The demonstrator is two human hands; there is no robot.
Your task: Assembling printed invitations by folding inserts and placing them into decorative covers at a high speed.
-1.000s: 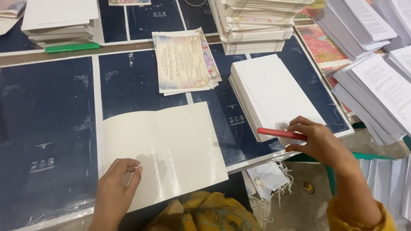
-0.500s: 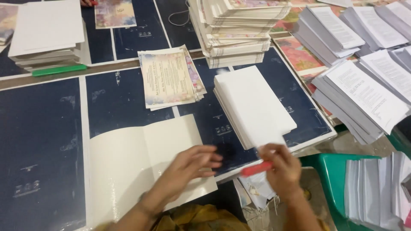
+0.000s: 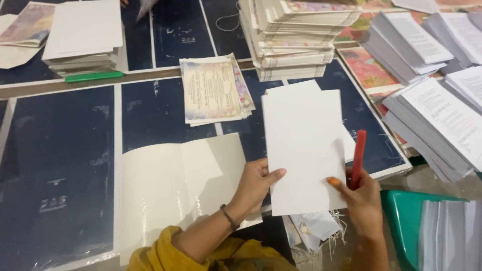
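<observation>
Light is coming soft and even from above, w/ a warm tint; overall fairly bright, no hard hotspots. The white sheet [image 3: 305, 150] is reading near blown-out, little surface detail. The cream card [image 3: 181, 185] is picking up a mild sheen and a soft shadow from the left hand [image 3: 256, 183]. The dark table panels [image 3: 55, 165] are showing faint glare streaks. Focus is holding OK mid-frame; stacks [image 3: 296, 35] at the top and the right edge are looking softer, slightly bowed by wide-angle distortion. Right hand [image 3: 359, 200] is slightly blurring.
</observation>
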